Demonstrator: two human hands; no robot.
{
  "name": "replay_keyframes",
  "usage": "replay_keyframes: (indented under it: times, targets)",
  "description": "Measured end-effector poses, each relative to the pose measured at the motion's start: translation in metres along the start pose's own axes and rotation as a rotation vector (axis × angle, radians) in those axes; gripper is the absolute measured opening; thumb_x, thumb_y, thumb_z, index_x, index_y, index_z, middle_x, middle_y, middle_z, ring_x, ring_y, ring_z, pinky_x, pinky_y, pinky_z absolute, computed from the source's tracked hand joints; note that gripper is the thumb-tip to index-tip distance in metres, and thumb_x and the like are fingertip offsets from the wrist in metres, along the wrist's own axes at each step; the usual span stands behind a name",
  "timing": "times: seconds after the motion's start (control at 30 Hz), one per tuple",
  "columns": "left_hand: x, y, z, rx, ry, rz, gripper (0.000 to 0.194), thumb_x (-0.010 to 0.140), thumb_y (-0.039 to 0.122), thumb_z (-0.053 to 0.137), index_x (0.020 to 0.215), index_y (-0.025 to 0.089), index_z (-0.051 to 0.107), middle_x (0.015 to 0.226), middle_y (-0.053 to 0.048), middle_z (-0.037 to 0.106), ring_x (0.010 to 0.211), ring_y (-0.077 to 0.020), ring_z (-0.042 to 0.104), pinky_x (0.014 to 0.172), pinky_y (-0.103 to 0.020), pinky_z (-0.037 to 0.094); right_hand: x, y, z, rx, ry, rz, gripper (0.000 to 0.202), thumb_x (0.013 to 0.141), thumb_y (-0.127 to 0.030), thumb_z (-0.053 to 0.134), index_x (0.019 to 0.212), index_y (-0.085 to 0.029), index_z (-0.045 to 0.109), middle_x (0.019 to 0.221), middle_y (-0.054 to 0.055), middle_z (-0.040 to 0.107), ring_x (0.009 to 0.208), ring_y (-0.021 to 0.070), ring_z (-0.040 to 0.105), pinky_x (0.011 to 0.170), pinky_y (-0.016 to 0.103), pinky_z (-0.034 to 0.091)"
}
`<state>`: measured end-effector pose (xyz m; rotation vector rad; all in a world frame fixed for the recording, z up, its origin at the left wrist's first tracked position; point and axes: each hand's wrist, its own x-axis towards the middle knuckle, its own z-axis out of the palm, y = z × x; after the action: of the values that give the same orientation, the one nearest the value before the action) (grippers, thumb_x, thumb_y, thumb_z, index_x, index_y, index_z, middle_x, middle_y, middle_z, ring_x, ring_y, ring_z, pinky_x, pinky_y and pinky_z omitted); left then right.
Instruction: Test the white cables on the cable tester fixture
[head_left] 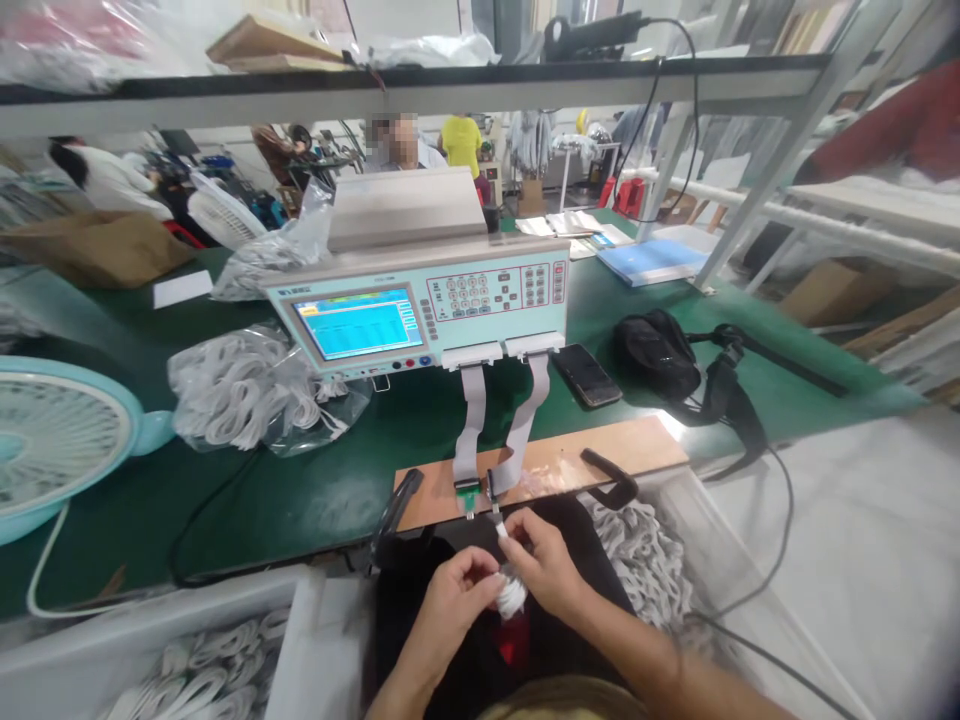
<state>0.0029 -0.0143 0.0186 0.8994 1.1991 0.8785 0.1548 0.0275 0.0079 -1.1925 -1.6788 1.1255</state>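
A bundle of white cable (511, 597) hangs at my left hand (459, 598), whose fingers are closed around its upper part. My right hand (541, 562) pinches a white cable plug (501, 528) just below the right-hand connector at the wooden board's front edge; whether the plug sits in it I cannot tell. Beside it, a small green circuit board (469, 498) ends the left grey ribbon cable (471, 420). Both ribbons run down from a tester (427, 300) with a lit blue screen. The wooden board (630, 445) lies at the table's front edge.
Black clamps (611, 480) hold the wooden board. A phone (589, 375) and black bag (656, 352) lie right of the tester. Bagged cables (232, 390) and a fan (60, 440) are on the left. Cable-filled bins (300, 640) flank my lap. People work in the background.
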Motion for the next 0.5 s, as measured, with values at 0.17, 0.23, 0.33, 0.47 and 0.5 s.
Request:
replay_keyframes:
  times: [0.17,0.23,0.33,0.47,0.5]
  targets:
    - [0.007,0.010,-0.005,0.028,-0.097,-0.023,0.014,0.069,0.022,0.067,0.073,0.013,0.058,0.064,0.002,0.054,0.060,-0.0107,0.050,0.058,-0.023,0.042,0.004,-0.001,0.002,0.103,-0.037,0.101,0.004,0.077,-0.019,0.054,0.074,-0.017,0.056,0.066,-0.002,0.053,0.060,0.0122,0.048,0.058,0.023,0.038]
    - [0.008,0.011,-0.005,0.071,-0.109,-0.036,0.014,0.068,0.020,0.067,0.076,0.012,0.059,0.065,0.002,0.055,0.060,-0.0108,0.050,0.059,-0.022,0.042,0.004,0.000,0.003,0.102,-0.006,0.111,0.006,0.077,-0.020,0.055,0.071,-0.017,0.055,0.065,-0.002,0.053,0.061,0.0124,0.048,0.058,0.023,0.038]
    - [0.011,0.012,-0.005,0.110,-0.086,-0.055,0.015,0.066,0.020,0.066,0.077,0.011,0.061,0.066,0.000,0.058,0.060,-0.0118,0.053,0.058,-0.023,0.043,0.004,0.002,0.005,0.125,0.056,0.135,0.009,0.077,-0.022,0.056,0.071,-0.017,0.054,0.064,-0.003,0.052,0.061,0.0125,0.047,0.058,0.023,0.038]
    - [0.014,0.015,-0.005,0.104,-0.057,-0.082,0.010,0.066,0.020,0.064,0.069,0.012,0.059,0.061,0.000,0.059,0.055,-0.0122,0.054,0.055,-0.024,0.045,0.007,0.002,0.010,0.180,0.068,0.158,0.011,0.078,-0.025,0.057,0.071,-0.017,0.055,0.063,-0.003,0.052,0.059,0.0120,0.047,0.057,0.023,0.038]
    - [0.014,0.016,-0.006,0.088,-0.056,-0.093,0.010,0.066,0.021,0.064,0.067,0.013,0.058,0.059,0.000,0.058,0.054,-0.0120,0.055,0.054,-0.023,0.045,0.008,0.001,0.011,0.197,0.069,0.161,0.012,0.077,-0.026,0.058,0.070,-0.017,0.055,0.062,-0.003,0.052,0.059,0.0119,0.046,0.056,0.023,0.038]
